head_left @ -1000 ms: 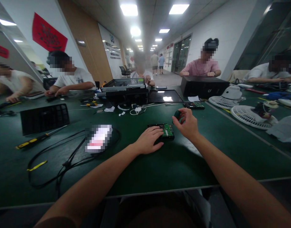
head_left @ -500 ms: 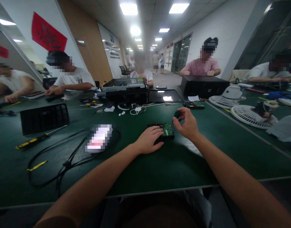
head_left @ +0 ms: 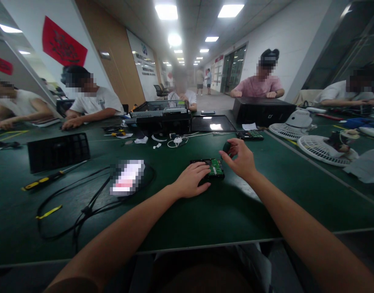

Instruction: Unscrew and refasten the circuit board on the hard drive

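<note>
A hard drive (head_left: pixel 216 169) with a green circuit board facing up lies on the green table in front of me. My left hand (head_left: pixel 193 179) holds its left part, fingers across the top and thumb along the near side, covering much of it. My right hand (head_left: pixel 240 156) is closed around a small screwdriver (head_left: pixel 226 147) with a dark green handle. The handle stands nearly upright over the drive's right end. Its thin shaft points down there, but whether the tip touches a screw is too small to tell.
Left of me lie a phone (head_left: pixel 127 178), a black cable (head_left: pixel 86 211), a yellow-black screwdriver (head_left: pixel 43 182) and a dark panel (head_left: pixel 58 152). Ahead stand an opened metal case (head_left: pixel 162 118) and a black box (head_left: pixel 263 110). White fan parts (head_left: pixel 322 150) lie at right. Several people sit around the table.
The screwdriver handle in my right hand has tilted slightly, and the right fingers have shifted a little. My left hand and the hard drive stay in place.
</note>
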Available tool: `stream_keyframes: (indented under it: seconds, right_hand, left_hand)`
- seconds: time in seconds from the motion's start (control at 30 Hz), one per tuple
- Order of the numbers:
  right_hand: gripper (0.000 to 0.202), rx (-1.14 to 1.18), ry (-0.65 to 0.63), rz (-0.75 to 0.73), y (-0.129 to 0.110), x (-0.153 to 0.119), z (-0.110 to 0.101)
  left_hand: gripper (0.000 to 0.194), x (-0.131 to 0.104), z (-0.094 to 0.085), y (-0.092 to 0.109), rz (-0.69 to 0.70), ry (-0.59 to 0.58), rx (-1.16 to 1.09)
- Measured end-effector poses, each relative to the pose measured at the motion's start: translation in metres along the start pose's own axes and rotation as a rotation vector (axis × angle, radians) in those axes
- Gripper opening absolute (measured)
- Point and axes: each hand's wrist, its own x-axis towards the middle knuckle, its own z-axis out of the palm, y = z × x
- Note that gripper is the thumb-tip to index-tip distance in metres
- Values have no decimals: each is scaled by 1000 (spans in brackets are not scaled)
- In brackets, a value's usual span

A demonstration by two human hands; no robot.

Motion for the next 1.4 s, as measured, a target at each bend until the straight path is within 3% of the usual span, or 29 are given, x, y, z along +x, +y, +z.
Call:
stream_keyframes:
  seconds: [1.1, 1.4]
  right_hand:
    - [47, 1, -22, -31, 1, -2, 2]
    - [48, 77, 29, 73, 3, -1, 5]
  left_hand:
    - [54, 0, 1, -1, 7, 10, -3]
    - [53, 0, 1, 0, 7, 21, 0]
